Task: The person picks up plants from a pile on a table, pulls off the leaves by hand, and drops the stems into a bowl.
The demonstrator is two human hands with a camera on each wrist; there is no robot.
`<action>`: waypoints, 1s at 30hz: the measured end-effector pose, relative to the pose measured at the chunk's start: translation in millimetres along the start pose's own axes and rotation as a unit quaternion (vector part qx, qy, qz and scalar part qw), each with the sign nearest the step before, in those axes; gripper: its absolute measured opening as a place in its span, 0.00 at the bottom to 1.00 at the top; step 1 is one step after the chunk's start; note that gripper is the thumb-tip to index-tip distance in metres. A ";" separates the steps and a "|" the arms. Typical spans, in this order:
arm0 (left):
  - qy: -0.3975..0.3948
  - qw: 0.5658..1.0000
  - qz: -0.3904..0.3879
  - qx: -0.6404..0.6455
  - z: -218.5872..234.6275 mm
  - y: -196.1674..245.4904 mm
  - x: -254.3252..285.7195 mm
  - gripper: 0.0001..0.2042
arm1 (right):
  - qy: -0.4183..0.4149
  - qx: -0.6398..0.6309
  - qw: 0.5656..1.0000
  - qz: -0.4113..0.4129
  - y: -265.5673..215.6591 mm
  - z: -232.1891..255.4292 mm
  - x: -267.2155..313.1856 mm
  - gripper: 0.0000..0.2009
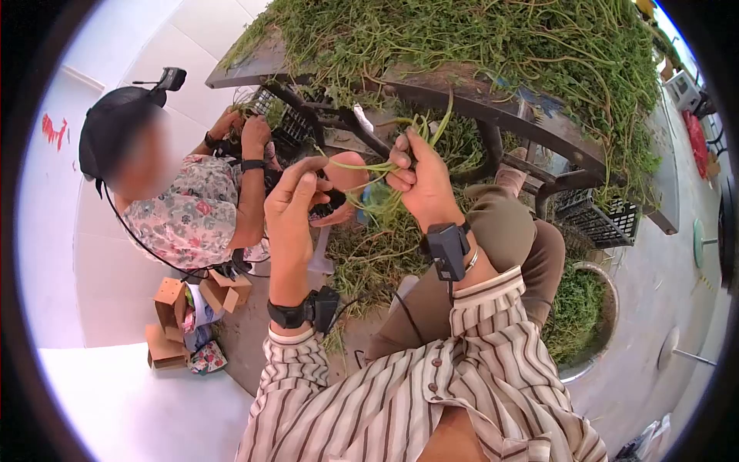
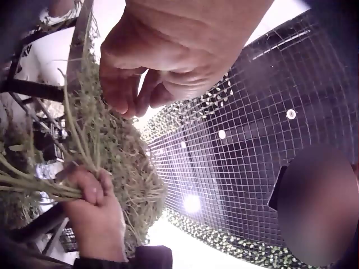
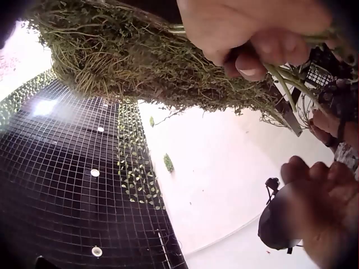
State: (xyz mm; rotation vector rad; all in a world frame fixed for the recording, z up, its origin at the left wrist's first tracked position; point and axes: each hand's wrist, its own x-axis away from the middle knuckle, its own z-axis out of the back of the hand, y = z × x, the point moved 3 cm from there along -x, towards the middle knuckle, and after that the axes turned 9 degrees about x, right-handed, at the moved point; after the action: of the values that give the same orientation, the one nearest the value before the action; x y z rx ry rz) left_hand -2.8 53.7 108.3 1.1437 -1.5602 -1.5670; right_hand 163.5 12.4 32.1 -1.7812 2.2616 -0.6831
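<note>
Green plants (image 1: 477, 38) heap the worktop (image 1: 246, 68), pale wall (image 1: 171, 54) alongside, dark gridded ceiling (image 2: 266, 84) above; I log the right hand (image 1: 426, 181) gripping stems (image 1: 366, 167) near the worktop's edge, left hand (image 1: 294, 212) relaxed, free.

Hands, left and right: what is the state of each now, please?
Left hand: open, holding nothing visible.
Right hand: closed, holding green stems.

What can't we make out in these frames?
Held stems: head view, gripped section hidden by the right hand.
Table: head view, most of its top covered by heaped greens.
Basin: head view, left side behind trousers and striped shirt.
Left hand: left wrist view, cut off by the top edge.
Red item: head view, too small to identify.
</note>
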 end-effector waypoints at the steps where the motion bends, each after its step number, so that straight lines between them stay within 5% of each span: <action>1: 0.003 1.000 0.001 0.002 4.7 -7.3 2.1 0.13 | -0.008 -0.008 1.000 -0.001 -0.4 -0.9 -0.6 0.12; 9: -0.015 0.999 0.025 -0.015 2.4 -39.7 13.9 0.11 | -0.013 -0.033 0.999 0.001 -2.6 0.5 -3.6 0.11; 11: 0.017 0.992 -0.087 -0.092 -7.7 -31.9 15.0 0.08 | -0.003 -0.018 1.000 -0.004 -1.4 0.7 -3.7 0.11; 15: -0.005 0.968 -0.176 -0.180 -20.9 -23.7 10.3 0.09 | 0.010 0.011 1.000 -0.010 -0.5 -2.1 -2.6 0.12; 21: -0.020 0.985 0.013 -0.172 -24.5 -50.8 0.2 0.09 | 0.003 0.023 1.000 -0.004 -2.6 -5.5 -1.6 0.12; 23: -0.044 0.992 0.089 -0.072 -33.0 -48.2 -1.3 0.09 | -0.004 0.029 1.000 -0.008 -0.9 -4.5 -2.8 0.12; 30: 0.004 0.996 0.093 -0.001 -25.0 -71.6 -2.0 0.09 | -0.002 0.072 0.997 -0.012 0.3 -8.1 0.5 0.13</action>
State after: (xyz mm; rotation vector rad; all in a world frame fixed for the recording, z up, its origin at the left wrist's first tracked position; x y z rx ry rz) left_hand 30.2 51.3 40.0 0.9705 -1.6102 -1.4393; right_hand 159.7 13.9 39.1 -1.7421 2.1322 -0.8231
